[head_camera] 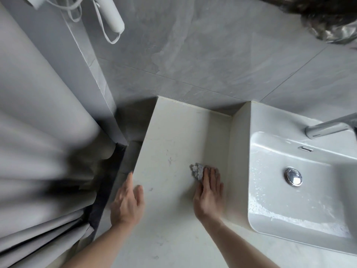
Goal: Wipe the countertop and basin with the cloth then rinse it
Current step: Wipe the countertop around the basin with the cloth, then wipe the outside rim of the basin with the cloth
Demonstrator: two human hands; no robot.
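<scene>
The right hand [209,192] lay flat on the countertop [173,144], fingers straight and close together, pressing the small grey cloth [197,170] down rather than gripping it. The cloth sat under and just beyond the fingertips, bunched, with its free part poking out toward the far left of the hand. The hand's long axis ran from near to far, roughly parallel to the raised side wall of the basin [257,171], which stood just to the right of it.

The left hand [127,202] rested at the left edge of the countertop, fingers extended along and over that edge, thumb on the top surface. It held nothing and seemed to be bracing the person.

What the coming strokes appeared to turn on was this: the unwiped stretch of countertop lay mostly to the far side and left of the cloth, while the basin lay to the right, past its wall. The right hand was clearly the nearer one to both the cloth and the basin.

The basin itself held no objects. Water drops and a wet film showed along its near and left inner walls, and the round metal drain stopper [293,176] sat in its floor. The tap [328,128] reached over its far right edge, with no water seen running.
</scene>
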